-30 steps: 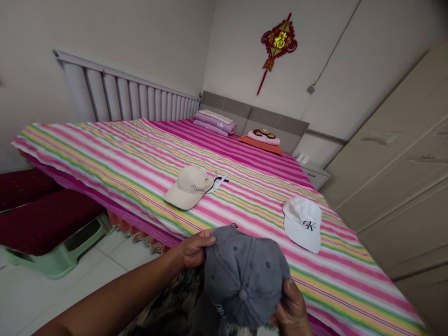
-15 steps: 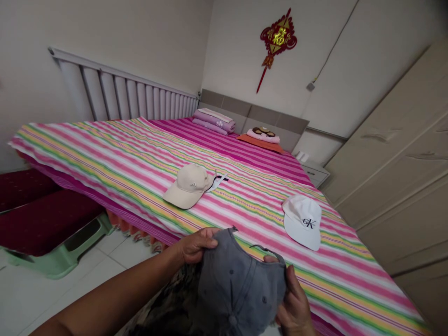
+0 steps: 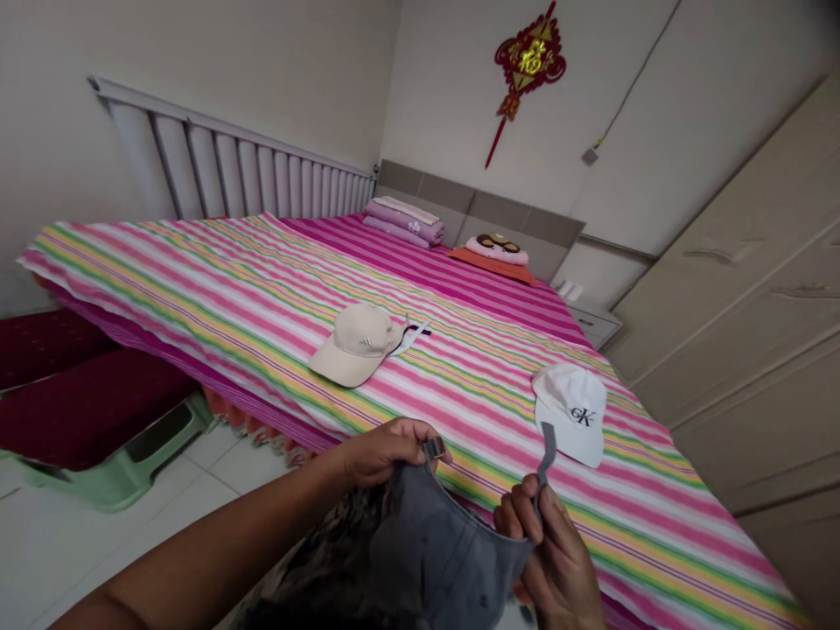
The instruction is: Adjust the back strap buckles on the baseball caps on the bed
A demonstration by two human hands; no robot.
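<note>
Low in front of me, both hands hold a grey baseball cap [image 3: 452, 542] by the back opening. My left hand [image 3: 390, 451] is closed on the left edge, with a metal buckle [image 3: 433, 449] showing at its fingertips. My right hand [image 3: 548, 542] pinches the grey strap [image 3: 549, 446] on the other side, and the strap's free end points up. The strap is out of the buckle. Part of the cap's crown is cut off by the lower frame edge. Beyond my hands, a beige cap [image 3: 358, 341] and a white cap with black letters [image 3: 570, 407] lie on the bed.
The bed has a striped sheet [image 3: 216, 280]. Folded purple bedding [image 3: 403, 223] and a pink folded item [image 3: 499, 249] lie near the headboard [image 3: 499, 219]. Maroon-topped green stools [image 3: 98, 420] stand at left, a radiator [image 3: 249, 166] behind, a wardrobe [image 3: 741, 332] at right.
The grey cap's back edge has turned lower. My left hand has shifted to the buckle, and my right hand now grips the strap, raising its end upright.
</note>
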